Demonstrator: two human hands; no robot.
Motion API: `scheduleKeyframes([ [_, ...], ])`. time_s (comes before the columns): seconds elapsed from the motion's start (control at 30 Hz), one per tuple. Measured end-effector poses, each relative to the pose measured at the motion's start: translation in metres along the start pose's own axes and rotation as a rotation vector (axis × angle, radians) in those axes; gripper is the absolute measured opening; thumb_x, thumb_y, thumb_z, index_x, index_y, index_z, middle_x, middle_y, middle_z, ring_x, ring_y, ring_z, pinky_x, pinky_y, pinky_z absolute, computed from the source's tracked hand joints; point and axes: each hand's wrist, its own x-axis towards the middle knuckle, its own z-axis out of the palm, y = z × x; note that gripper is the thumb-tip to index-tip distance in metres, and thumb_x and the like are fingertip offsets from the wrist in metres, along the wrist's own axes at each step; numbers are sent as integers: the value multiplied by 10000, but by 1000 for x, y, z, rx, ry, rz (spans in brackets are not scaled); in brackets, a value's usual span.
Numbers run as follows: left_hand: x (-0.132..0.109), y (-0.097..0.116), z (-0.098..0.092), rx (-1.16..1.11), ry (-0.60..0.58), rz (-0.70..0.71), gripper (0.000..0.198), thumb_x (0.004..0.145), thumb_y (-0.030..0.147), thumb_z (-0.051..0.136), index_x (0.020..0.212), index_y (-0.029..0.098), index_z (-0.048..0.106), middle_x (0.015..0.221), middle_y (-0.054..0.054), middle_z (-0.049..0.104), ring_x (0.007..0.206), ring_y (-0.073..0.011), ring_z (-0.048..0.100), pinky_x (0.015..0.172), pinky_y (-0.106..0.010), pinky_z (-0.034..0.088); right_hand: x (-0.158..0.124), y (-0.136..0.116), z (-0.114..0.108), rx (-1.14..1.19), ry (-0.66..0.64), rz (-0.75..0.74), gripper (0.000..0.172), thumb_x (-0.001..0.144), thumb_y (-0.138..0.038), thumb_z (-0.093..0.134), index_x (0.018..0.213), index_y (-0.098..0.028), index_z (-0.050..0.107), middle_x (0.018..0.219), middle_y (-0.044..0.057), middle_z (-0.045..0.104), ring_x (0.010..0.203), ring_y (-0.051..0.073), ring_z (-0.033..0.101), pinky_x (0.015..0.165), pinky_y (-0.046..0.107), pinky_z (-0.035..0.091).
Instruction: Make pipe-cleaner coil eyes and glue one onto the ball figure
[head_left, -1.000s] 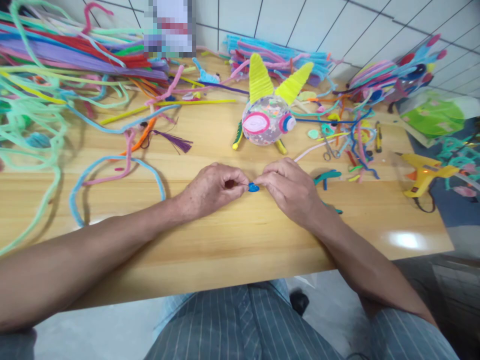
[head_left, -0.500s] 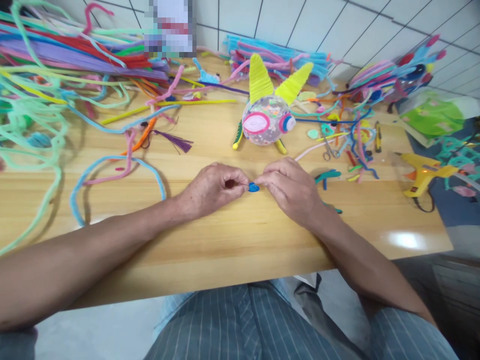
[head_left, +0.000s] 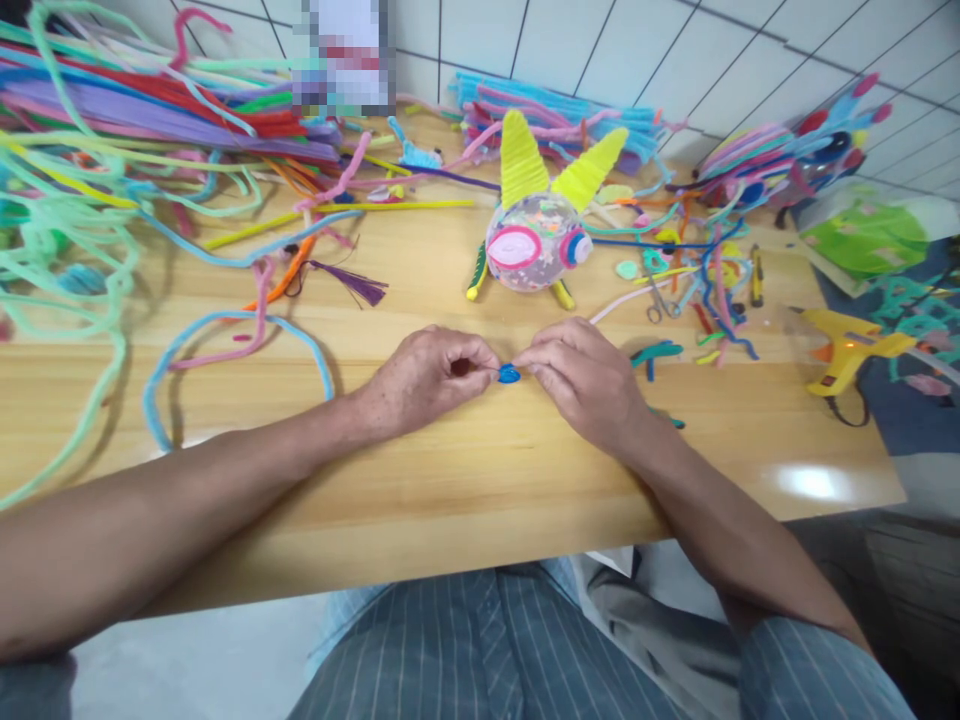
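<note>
Between my two hands is a small blue coil (head_left: 508, 374), oval in shape, apparently wound from pipe cleaner. My left hand (head_left: 439, 372) pinches its left edge between thumb and forefinger. At the coil's right edge, the fingertips of my right hand (head_left: 581, 375) are pressed together on it; fine detail there is too small to make out. Just beyond my hands stands a clear glittery ball figure (head_left: 536, 250) with yellow ears, pink-rimmed and blue eyes, and short green and yellow legs. Short teal pipe-cleaner pieces (head_left: 656, 352) lie right of my right hand.
Tangled pipe cleaners (head_left: 67, 240) and bundles (head_left: 172, 115) fill the left and back. A blue loop (head_left: 154, 385) and a purple tassel (head_left: 356, 284) lie left. To the right are scissors (head_left: 660, 303), a cutter knife (head_left: 757, 275) and a yellow glue gun (head_left: 844, 350) near the table edge.
Almost nothing differs. My hands stay in the same place around the blue coil, which shows a slightly different tilt; the whole view has shifted a few pixels.
</note>
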Motion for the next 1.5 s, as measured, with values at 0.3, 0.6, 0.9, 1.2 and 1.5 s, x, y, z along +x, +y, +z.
scheduleKeyframes([
  [0.3,0,6,-3,-125,64,-46,134,903,257,697,844,155,760,723,-10,726,632,-117,597,605,-224,465,-1,8,2,4,75,79,191,1008,-155,583,1020,-240,754,961,54,750,947,226,706,854,392,561],
  [0.6,1,5,-2,-72,183,-78,159,910,304,707,843,163,740,759,-19,756,647,-118,609,626,-230,480,2,34,-49,-95,193,331,132,941,-220,663,943,-277,782,917,42,775,878,256,712,818,426,562],
  [0.9,1,6,-4,-80,115,-64,157,900,307,710,843,166,751,767,-33,783,670,-136,657,640,-233,510,-3,84,-62,-202,164,504,138,876,-197,680,902,-266,796,886,42,785,834,262,702,792,435,543],
  [1.2,1,4,-2,-74,124,-69,140,896,284,707,855,166,770,758,-34,778,646,-130,660,622,-231,506,2,128,-71,-254,329,588,192,920,-210,595,988,-230,774,1011,101,788,979,317,725,931,524,548],
  [1.5,2,6,-4,-172,116,-108,150,869,312,752,834,167,762,767,-18,773,673,-128,661,643,-232,531,6,59,-46,-166,213,328,115,922,-242,694,1012,-264,761,1031,77,806,988,289,738,920,469,573],
])
